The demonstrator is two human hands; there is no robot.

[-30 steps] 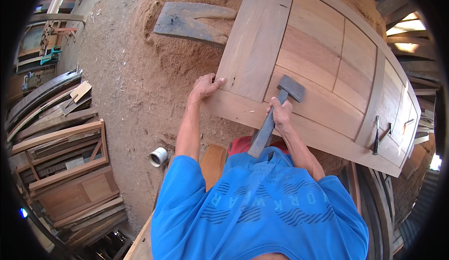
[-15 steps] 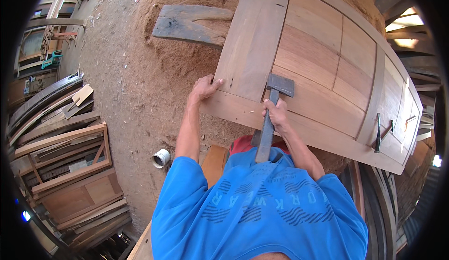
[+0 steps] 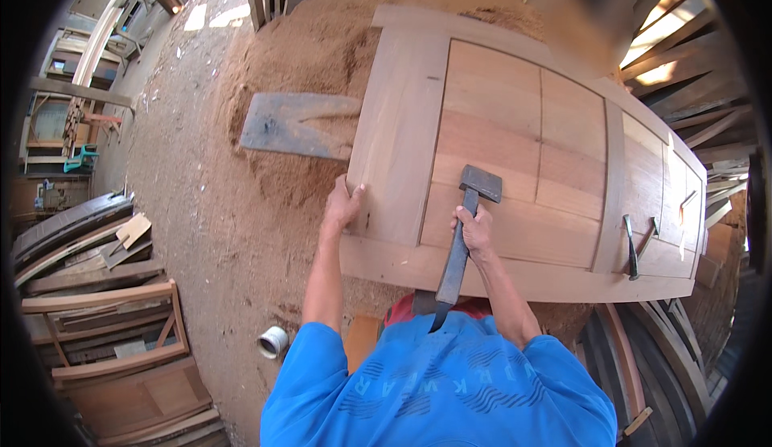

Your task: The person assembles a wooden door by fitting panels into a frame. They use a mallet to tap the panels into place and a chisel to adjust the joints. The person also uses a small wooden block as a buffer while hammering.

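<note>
A panelled wooden door [image 3: 394, 125] lies flat in front of me. My left hand [image 3: 344, 204] is wrapped round its left edge near the near corner, thumb on top. In my right hand [image 3: 474, 228] is a mallet [image 3: 481, 183] with a dark block head and a long dark handle. I grip it just below the head, and the handle's end points back towards my body. The mallet head is over the nearer panel; whether it touches the wood I cannot tell.
Several hand tools [image 3: 631, 248] rest at the door's right end. A dark forked plank [image 3: 297, 125] juts out on the left, over sawdust [image 3: 322, 53]. A white pipe piece [image 3: 273, 342] lies on the ground. Stacked wooden frames [image 3: 104, 367] stand left; long boards [image 3: 643, 358] lie right.
My view has shifted, so more of the door's far side shows. The mallet head has moved right, from beside the frame joint to over the panel. Both hands keep their holds.
</note>
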